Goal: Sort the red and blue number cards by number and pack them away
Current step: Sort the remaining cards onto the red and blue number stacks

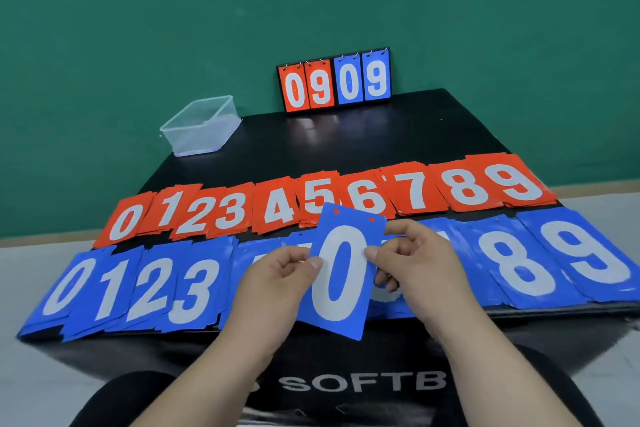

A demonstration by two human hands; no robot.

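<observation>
Blue 0 card point(341, 274): white digit, two top holes; left hand point(280, 274), right hand point(412, 256) pinch side edges.

The flip scoreboard point(334, 81) reads 09 in red, 09 in blue. The red card row point(277, 208) reads 0 to 9; the blue card row point(145, 288) shows 0, 1, 2, 3, 8, 9; the raised blue card point(341, 274) shows 0. The black box front point(363, 381) reads "SOFTB".

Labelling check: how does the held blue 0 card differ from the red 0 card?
The blue 0 card is blue, the red 0 card red. The blue one is held, pinched by left hand and right hand; the red one lies flat, untouched. Both show a white 0.
</observation>
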